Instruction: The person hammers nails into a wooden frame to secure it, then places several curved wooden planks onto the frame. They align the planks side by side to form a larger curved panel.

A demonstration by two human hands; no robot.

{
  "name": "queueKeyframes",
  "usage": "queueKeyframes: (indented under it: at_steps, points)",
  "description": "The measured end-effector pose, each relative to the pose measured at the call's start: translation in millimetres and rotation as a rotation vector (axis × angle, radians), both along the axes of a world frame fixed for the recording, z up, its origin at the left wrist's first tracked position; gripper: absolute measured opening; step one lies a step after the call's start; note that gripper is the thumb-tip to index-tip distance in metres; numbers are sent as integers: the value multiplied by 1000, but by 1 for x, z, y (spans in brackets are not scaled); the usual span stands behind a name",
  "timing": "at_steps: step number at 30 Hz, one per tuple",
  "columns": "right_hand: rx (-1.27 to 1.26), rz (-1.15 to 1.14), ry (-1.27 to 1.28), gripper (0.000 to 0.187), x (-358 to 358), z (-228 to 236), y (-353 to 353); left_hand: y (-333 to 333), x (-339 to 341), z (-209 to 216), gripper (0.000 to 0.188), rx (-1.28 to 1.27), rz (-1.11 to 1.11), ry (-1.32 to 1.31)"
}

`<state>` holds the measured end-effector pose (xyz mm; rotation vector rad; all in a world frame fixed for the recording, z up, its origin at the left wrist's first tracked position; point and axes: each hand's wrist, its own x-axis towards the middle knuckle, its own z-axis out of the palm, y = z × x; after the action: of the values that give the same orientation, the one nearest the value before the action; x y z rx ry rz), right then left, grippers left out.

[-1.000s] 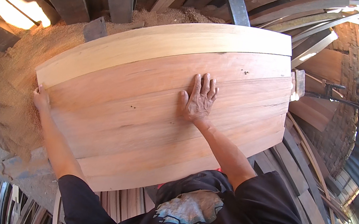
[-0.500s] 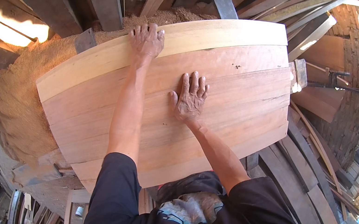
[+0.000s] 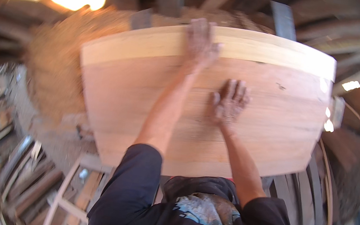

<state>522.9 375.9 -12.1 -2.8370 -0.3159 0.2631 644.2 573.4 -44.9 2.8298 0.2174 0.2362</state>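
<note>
A broad wooden panel (image 3: 140, 97) of joined reddish boards lies in front of me, its near edge close to my body. Along its far side runs a paler yellowish strip (image 3: 265, 49) with a slightly curved edge. My left hand (image 3: 200, 44) rests on that strip, fingers stretched forward over the far edge and thumb apart; motion blurs it. Nearer and further right, my right hand (image 3: 231, 102) lies flat on the reddish boards with its fingers spread. Neither hand shows a tool. The panel's underside is hidden.
Sawdust (image 3: 54, 76) is heaped left of the panel. A grey upright piece (image 3: 283, 20) stands behind its far edge. Planks (image 3: 300, 202) lean at the lower right, and a pale wooden frame (image 3: 73, 208) lies at the lower left. More timber lines the back.
The view has turned, so the panel appears more level and further right. Both hands remain on about the same parts of the panel. The picture has become blurred.
</note>
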Motion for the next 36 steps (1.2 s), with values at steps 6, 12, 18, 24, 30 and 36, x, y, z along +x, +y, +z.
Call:
queueKeyframes:
  at_steps: [6, 12, 18, 24, 30, 36]
  points:
    - [-72, 13, -24, 81, -5, 1, 7, 0, -7, 9, 74, -33, 65, -20]
    - [-66, 64, -115, 82, -4, -5, 1, -2, -7, 7, 72, -92, 95, -30]
    - [-92, 46, -110, 80, -4, -5, 0, -5, -6, 5, 74, -151, 83, -35]
    - [-93, 56, -139, 78, -6, -4, 4, -5, -21, -1, 73, -84, 75, -45]
    - [-103, 28, -152, 78, -4, -15, -1, -14, -58, 8, 74, -79, 52, -46]
    - [18, 4, -71, 78, -1, -13, -2, 0, -90, 8, 72, -21, -77, 88]
